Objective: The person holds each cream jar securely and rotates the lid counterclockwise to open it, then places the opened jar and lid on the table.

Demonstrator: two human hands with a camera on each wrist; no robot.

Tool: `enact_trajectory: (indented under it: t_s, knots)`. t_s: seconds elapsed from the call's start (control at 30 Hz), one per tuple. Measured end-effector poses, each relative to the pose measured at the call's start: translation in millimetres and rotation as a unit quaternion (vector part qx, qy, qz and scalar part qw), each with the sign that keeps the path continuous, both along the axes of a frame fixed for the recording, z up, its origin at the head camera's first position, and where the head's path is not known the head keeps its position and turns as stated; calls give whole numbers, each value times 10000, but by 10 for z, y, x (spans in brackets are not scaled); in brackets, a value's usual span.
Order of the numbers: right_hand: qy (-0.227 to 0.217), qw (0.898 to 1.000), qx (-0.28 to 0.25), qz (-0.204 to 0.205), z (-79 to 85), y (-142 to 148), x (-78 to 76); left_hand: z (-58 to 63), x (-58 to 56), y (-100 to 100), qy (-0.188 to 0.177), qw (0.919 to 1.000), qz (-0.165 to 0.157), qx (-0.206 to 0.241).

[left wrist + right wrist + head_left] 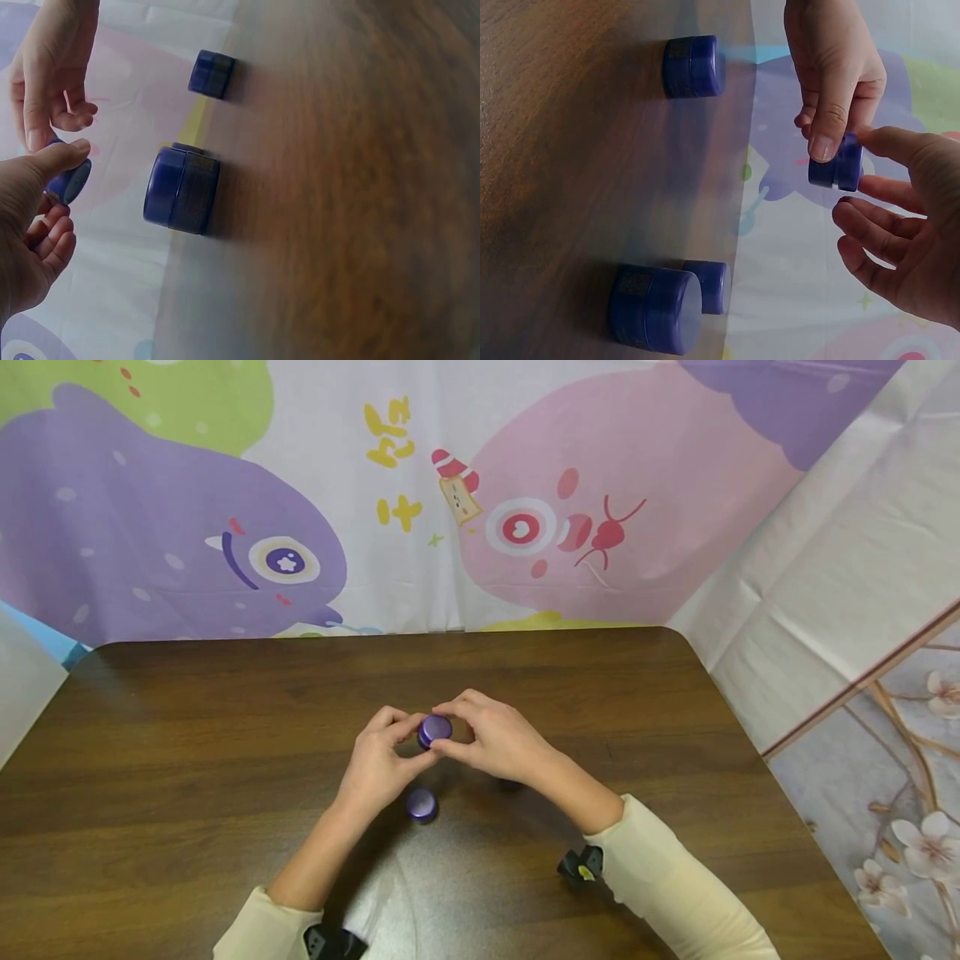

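Note:
A small purple lidded jar (pixel 435 731) is held above the table between both hands. My left hand (pixel 378 768) pinches the jar's body, its thumb plain on the side in the right wrist view. My right hand (pixel 491 739) holds the jar's lid (pixel 849 161) between thumb and fingers. A thin pale line shows between lid and body. Below the hands, a second purple jar (pixel 422 806) stands closed on the table. The wrist views show more closed jars standing there, a large-looking one (pixel 656 309) and another (pixel 709 286) partly behind it.
The brown wooden table (pixel 187 777) stretches out around the hands. Behind it hangs a white curtain (pixel 420 577) with cartoon figures. A floral panel (pixel 892 793) borders the right side. Dark wrist cameras (pixel 581 866) sit at both sleeves.

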State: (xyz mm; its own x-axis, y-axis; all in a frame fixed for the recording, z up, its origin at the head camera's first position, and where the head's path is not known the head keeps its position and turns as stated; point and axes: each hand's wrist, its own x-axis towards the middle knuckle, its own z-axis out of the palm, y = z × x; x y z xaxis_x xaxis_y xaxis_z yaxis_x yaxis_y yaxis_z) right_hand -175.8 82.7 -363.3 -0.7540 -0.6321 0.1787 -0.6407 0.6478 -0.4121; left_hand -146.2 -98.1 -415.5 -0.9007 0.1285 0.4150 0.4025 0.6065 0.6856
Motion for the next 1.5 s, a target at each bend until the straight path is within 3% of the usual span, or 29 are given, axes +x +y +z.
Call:
enact_trajectory:
  t_s: [0.3, 0.57, 0.87, 1.17, 1.5]
  knots:
    - [29, 9997, 18, 229, -19, 2, -3, -4, 13, 5, -63, 10000, 23, 43]
    - [93, 9999, -73, 35, -15, -1, 3, -12, 11, 2, -5, 10000, 62, 11]
    - [-45, 9995, 25, 326, -12, 1, 3, 1, 26, 4, -142, 9999, 45, 86]
    - [97, 9999, -17, 45, -4, 4, 17, 0, 20, 2, -64, 9999, 79, 33]
    - [91, 9994, -19, 331, -9, 7, 5, -4, 20, -1, -30, 10000, 53, 51]
